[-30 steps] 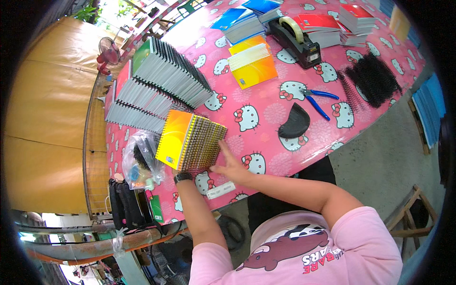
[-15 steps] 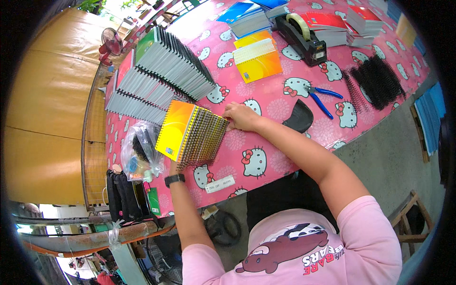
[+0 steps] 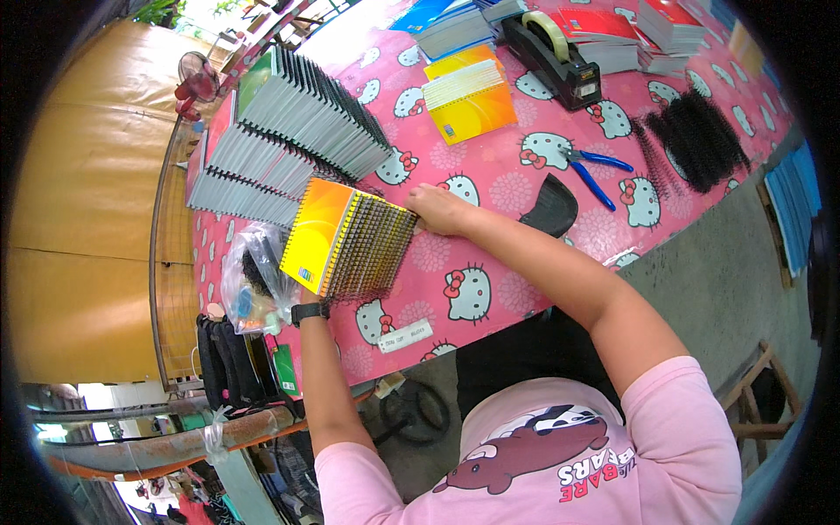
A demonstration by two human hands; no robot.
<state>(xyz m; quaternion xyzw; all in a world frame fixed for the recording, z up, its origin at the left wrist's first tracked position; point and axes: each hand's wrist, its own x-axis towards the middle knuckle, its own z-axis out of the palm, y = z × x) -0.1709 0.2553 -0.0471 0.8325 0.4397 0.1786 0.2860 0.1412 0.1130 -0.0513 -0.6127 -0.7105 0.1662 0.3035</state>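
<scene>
A stack of yellow-orange spiral notebooks [image 3: 317, 234] leans at the near left of the table, its dark coil spines fanned toward the right. My right hand [image 3: 440, 210] is closed at the right end of this stack, fingers bent against its edge. My left hand is hidden behind the notebooks; only the wrist with a black watch [image 3: 309, 312] shows at their lower edge. Just behind stand tall rows of spiral-bound notebooks [image 3: 306, 114] with black coils and a green cover. A clear plastic bag [image 3: 254, 284] with dark coils inside lies left of the stack.
Blue-handled pliers [image 3: 595, 175] and a black curved piece [image 3: 553, 206] lie to the right. Beyond are a tape dispenser [image 3: 553, 66], yellow booklets [image 3: 472, 103], blue booklets [image 3: 451, 33] and red booklets [image 3: 604, 39]. Black coils [image 3: 700, 144] pile at the right. A white label strip [image 3: 406, 336] lies near the front edge.
The yellow notebook stack and both my hands have shifted slightly left in the view, along with some of the surroundings. My left wrist has moved left and up, closer against the stack.
</scene>
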